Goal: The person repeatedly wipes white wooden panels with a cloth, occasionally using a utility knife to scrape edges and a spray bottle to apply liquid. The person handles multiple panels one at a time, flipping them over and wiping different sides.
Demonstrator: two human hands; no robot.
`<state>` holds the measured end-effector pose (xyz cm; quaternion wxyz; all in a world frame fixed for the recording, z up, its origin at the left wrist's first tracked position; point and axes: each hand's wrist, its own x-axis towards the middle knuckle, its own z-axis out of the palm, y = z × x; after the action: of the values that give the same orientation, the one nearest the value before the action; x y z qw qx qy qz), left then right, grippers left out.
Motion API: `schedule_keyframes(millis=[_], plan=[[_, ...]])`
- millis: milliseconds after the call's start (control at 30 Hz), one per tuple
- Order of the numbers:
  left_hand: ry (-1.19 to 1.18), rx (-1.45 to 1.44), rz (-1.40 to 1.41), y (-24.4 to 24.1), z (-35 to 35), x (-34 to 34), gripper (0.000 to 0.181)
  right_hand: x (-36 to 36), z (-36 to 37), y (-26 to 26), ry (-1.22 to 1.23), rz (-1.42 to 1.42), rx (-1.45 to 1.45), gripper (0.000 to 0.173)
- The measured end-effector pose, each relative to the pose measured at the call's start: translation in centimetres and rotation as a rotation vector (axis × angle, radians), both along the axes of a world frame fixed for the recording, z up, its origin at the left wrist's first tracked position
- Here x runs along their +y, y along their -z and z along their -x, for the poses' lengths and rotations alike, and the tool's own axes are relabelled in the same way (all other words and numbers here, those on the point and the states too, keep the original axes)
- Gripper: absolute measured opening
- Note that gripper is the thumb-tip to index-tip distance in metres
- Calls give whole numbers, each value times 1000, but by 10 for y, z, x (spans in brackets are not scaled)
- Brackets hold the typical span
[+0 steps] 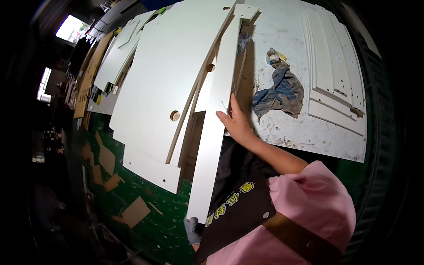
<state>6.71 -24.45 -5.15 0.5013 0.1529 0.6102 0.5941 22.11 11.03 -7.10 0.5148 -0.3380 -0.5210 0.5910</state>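
Note:
A long narrow white board (218,109) runs from near my body up to the far side of the bench. My left hand (193,230), in a grey glove, grips its near end. My bare right hand (239,127) is at the board's right edge, its thumb by the top face and its other fingers mostly hidden. A thin pale sliver (224,106) shows beside the thumb; what it is, I cannot tell. Left of the board lies a large white panel (159,76) with round holes.
A stained white worktable (281,132) holds a dirty rag (281,91), a small tub (272,56) and several stacked white panels (334,66). Cardboard scraps (135,212) litter the green floor (159,238). More white panels (116,59) lie at the far left.

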Motion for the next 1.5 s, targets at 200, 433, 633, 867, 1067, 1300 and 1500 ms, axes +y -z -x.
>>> schedule_keyframes(millis=[200,433,633,867,1067,1300,1500], plan=[[27,-29,91,4,-9,38,44,13,-1,2,-11,7,-172,98],[623,135,-2,1,-16,73,32,19,-38,-4,-53,69,-162,90],[798,43,156,9,-34,105,34,42,-59,-5,-106,-2,-372,92],[854,43,37,29,-59,133,32,76,-61,14,-127,-87,-366,85],[525,-154,17,16,-79,182,23,117,-47,16,56,-199,-624,84],[421,-82,-137,39,-85,251,29,84,-50,-15,-11,29,-535,77],[272,11,-209,38,-90,310,29,67,-57,41,53,-128,-342,70]])
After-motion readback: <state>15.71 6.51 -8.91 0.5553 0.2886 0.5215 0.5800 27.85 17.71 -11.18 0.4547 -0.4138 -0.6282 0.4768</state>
